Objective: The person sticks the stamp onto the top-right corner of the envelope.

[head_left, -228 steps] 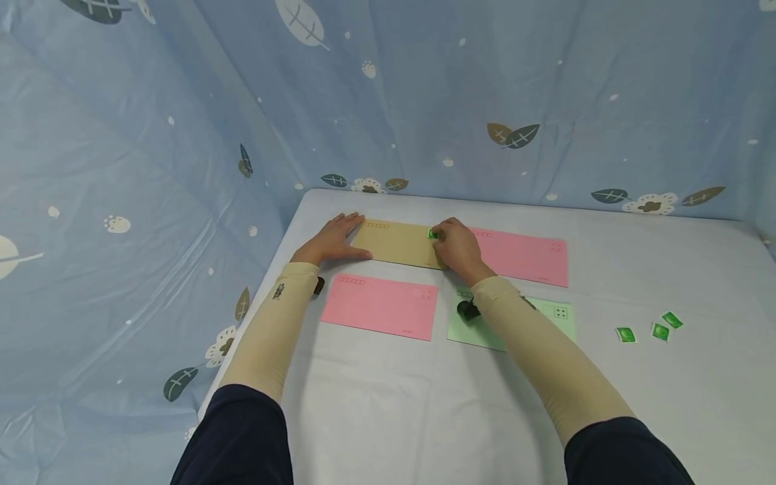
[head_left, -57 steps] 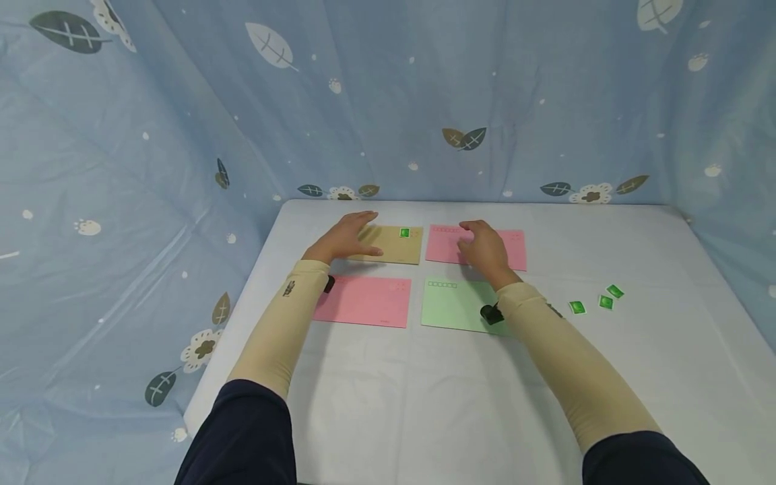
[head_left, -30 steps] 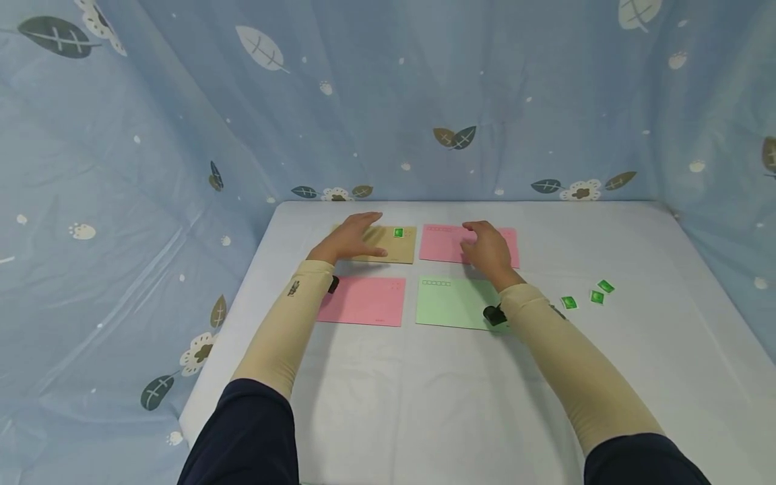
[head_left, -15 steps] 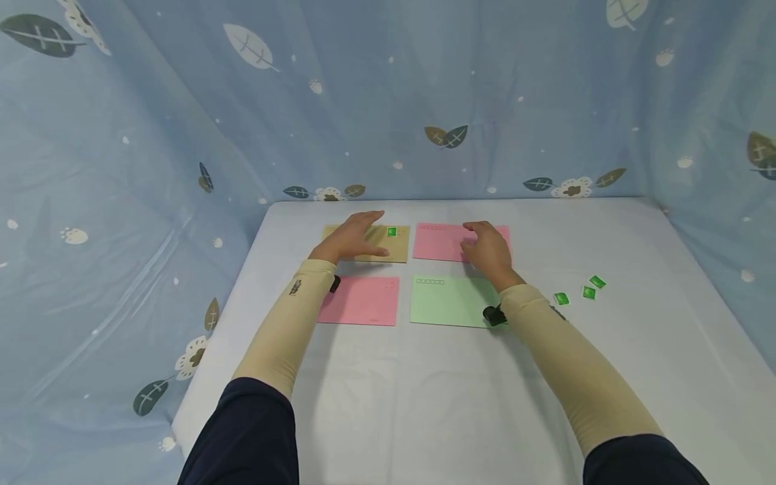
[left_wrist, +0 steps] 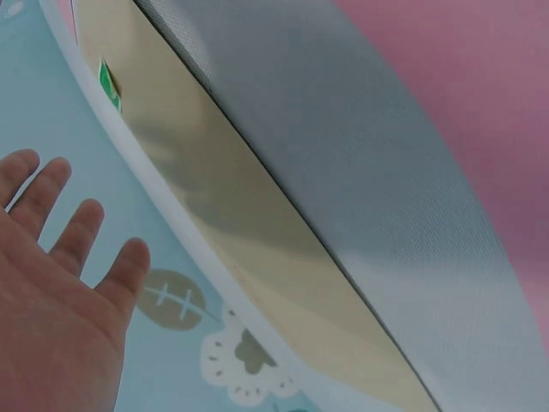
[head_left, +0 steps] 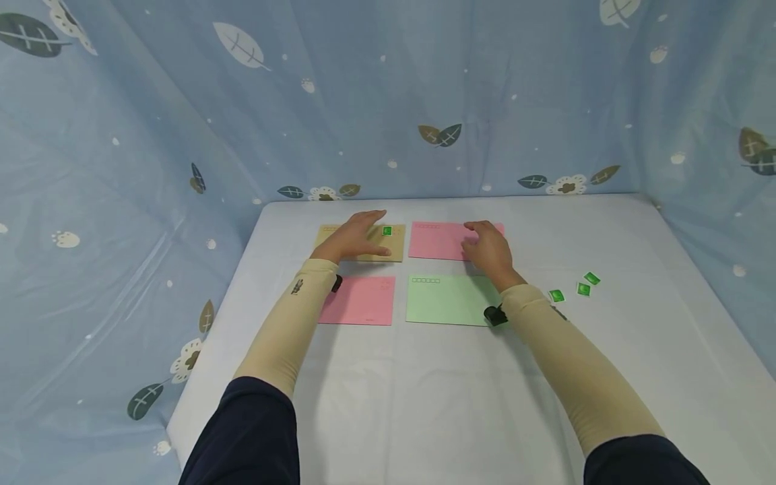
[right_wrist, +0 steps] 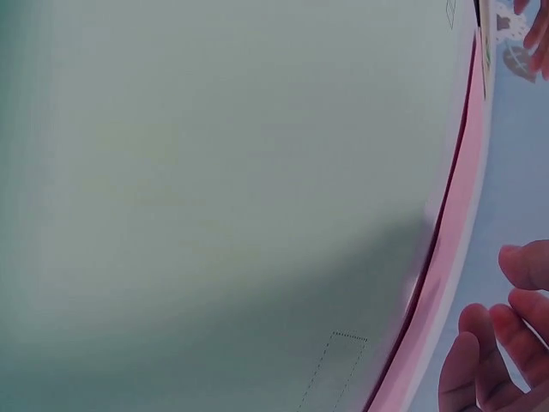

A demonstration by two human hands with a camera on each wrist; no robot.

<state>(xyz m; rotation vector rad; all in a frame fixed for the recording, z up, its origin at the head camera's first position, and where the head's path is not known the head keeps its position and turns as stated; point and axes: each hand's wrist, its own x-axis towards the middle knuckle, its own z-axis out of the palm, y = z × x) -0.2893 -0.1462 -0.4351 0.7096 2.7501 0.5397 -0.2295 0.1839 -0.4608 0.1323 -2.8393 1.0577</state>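
Note:
My left hand point(head_left: 351, 237) hovers over the tan envelope point(head_left: 393, 250), fingers spread and holding nothing. A green stamp point(head_left: 387, 231) lies near that envelope's upper right corner. Over the back pink envelope point(head_left: 436, 241) is my right hand point(head_left: 488, 252), its fingers loosely bent around nothing. The left wrist view shows the left palm point(left_wrist: 60, 318) raised apart from the tan envelope point(left_wrist: 249, 215). In the right wrist view, the right fingers point(right_wrist: 463, 365) are bent with a gap from the thumb. My forearms cover parts of the front envelopes.
In front lie another pink envelope point(head_left: 366, 303) and a light green envelope point(head_left: 448, 300). Three loose green stamps point(head_left: 583, 289) lie to the right on the white table point(head_left: 473, 397). A blue patterned curtain point(head_left: 364, 101) borders the back and left.
Earlier, my right hand pinched the green stamp at the tan envelope and my left hand touched that envelope. Now the stamp lies there, released, both hands are raised, and the head view has shifted.

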